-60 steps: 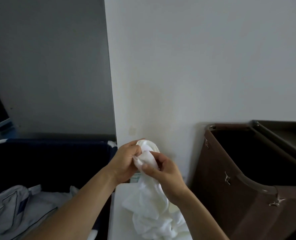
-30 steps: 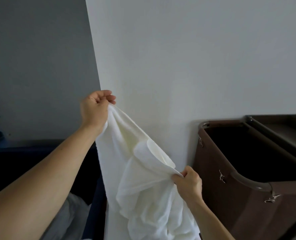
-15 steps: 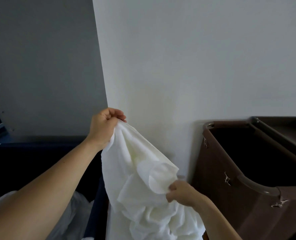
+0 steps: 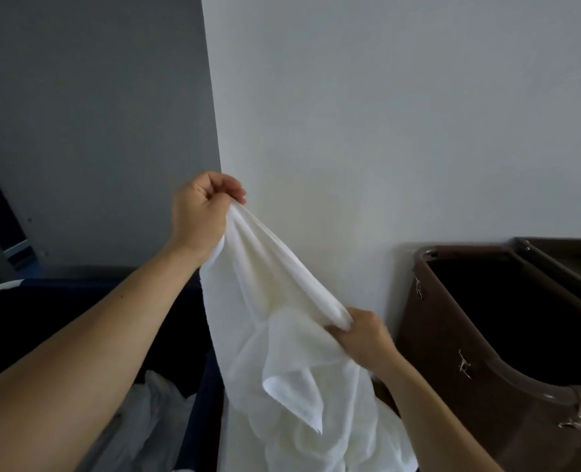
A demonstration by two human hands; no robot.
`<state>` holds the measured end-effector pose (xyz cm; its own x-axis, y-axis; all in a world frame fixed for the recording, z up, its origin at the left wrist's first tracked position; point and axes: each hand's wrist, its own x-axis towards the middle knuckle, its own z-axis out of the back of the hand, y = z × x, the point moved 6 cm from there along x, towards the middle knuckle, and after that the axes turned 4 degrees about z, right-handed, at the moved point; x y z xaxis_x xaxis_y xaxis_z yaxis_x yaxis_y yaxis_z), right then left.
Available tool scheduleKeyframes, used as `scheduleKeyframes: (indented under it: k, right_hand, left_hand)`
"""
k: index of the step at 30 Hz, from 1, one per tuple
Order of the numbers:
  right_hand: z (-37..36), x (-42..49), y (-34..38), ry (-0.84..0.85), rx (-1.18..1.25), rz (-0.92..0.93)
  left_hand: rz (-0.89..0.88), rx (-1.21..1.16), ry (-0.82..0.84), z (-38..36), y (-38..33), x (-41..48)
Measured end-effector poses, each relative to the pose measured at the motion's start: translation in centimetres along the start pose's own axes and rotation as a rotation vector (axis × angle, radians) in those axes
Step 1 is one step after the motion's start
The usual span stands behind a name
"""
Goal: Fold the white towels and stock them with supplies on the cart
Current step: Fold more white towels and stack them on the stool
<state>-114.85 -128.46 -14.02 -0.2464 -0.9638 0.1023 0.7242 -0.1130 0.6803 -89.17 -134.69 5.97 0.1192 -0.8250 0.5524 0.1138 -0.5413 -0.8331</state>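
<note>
One dark navy bin (image 4: pixel 44 301): at 8 o'clock, crumpled pale linen (image 4: pixel 152 420) inside.
Left hand (image 4: pixel 202 212): raised near centre, clenched round the upper corner of the white terry towel (image 4: pixel 265 301).
Towel: slopes from centre toward 5 o'clock, the rest hanging bunched at 6 o'clock.
Right hand (image 4: pixel 364 337): at 5 o'clock, pinching the towel's edge.
Brown fabric hamper (image 4: pixel 452 352): at 4 o'clock, just beside the right hand.

No text, label, brand, number or sign can be read
</note>
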Motion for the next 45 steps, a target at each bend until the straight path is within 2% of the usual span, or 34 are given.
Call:
scheduleKeyframes:
  k: [2, 4, 6, 8, 10, 11, 13, 15, 17, 20, 22, 24, 26, 28, 29, 30, 31, 33, 34, 35, 38, 42, 45]
  right_hand:
    - [2.8, 0.8, -0.3, -0.027, 0.004, -0.037]
    - [7.2, 2.3, 1.5, -0.160, 0.058, 0.005]
    - [11.1, 3.1, 5.1, -0.276, 0.188, 0.111]
    - [12.3, 3.1, 8.4, -0.275, 0.290, 0.207]
    - [10.9, 2.7, 10.3, -0.165, 0.322, 0.230]
    - [9.7, 2.5, 10.7, -0.105, 0.293, 0.232]
    - [7.4, 2.0, 10.2, -0.027, 0.208, 0.235]
    - [5.9, 1.6, 8.4, -0.028, 0.171, 0.193]
    - [4.9, 1.0, 5.4, -0.064, 0.194, 0.084]
    - [4.2, 0.1, 2.1, -0.081, 0.202, -0.076]
    - [5.9, 0.2, 2.4, -0.107, 0.166, -0.089]
    - [9.6, 0.8, 4.5, -0.202, 0.101, -0.017]
    - [15.0, 0.9, 7.9, -0.480, 0.001, 0.104]
    - [18.4, -0.3, 10.9, -0.766, 0.017, 0.307]
    - [18.6, -0.8, 11.5, -0.817, 0.033, 0.410]
    - [17.6, -0.8, 11.3, -0.761, 0.011, 0.440]
    - [15.5, -0.3, 10.3, -0.589, -0.053, 0.386]
    - [8.9, 0.4, 6.4, -0.069, -0.275, 0.191]
    - [6.0, 0.0, 4.3, 0.104, -0.342, 0.136]
    - [4.0, -0.6, 2.7, 0.166, -0.365, 0.111]
    - [0.9, -2.0, 0.3, 0.064, -0.241, 0.105]
    - [-3.2, -3.7, 1.0, 0.001, -0.069, 0.256]
    - [-4.7, -4.7, 2.2, -0.062, 0.154, 0.221]
  left_hand:
    - [-0.015, 0.071, -0.068, 1.5, 0.4, 1.5]
    - [-0.012, 0.250, -0.113, 1.8, 1.5, 1.7]
    - [0.045, 0.431, -0.056, 1.1, 3.2, 1.2]
    - [0.059, 0.546, 0.230, -1.3, 4.5, -0.5]
    - [-0.026, 0.618, 0.633, -4.9, 5.0, -3.8]
    - [-0.046, 0.633, 0.781, -6.4, 4.9, -5.7]
    - [-0.028, 0.611, 0.909, -8.6, 5.2, -8.2]
    - [0.039, 0.530, 0.835, -9.0, 5.6, -8.0]
    - [0.019, 0.520, 0.704, -8.5, 5.2, -7.2]
    - [-0.135, 0.621, 0.548, -7.5, 2.8, -5.9]
    - [-0.265, 0.660, 0.418, -7.0, 0.2, -4.7]
    - [-0.323, 0.530, 0.219, -5.7, -2.6, -3.3]
    - [-0.359, 0.329, 0.075, -4.4, -4.8, -2.2]
    - [-0.369, 0.250, 0.017, -3.3, -5.5, -1.5]
    - [-0.355, 0.264, 0.019, -2.8, -5.0, -1.3]
    - [-0.323, 0.307, 0.048, -2.6, -3.9, -1.2]
    - [-0.278, 0.381, 0.106, -2.5, -2.2, -1.3]
    - [-0.180, 0.598, 0.303, -2.8, 2.3, -2.5]
    - [-0.150, 0.687, 0.418, -3.0, 4.7, -3.7]
    - [-0.126, 0.733, 0.519, -3.1, 6.8, -5.1]
    - [-0.068, 0.736, 0.640, -2.6, 11.2, -8.4]
    - [-0.091, 0.695, 0.702, -3.0, 12.9, -11.0]
    - [-0.180, 0.650, 0.636, -3.6, 12.3, -11.8]
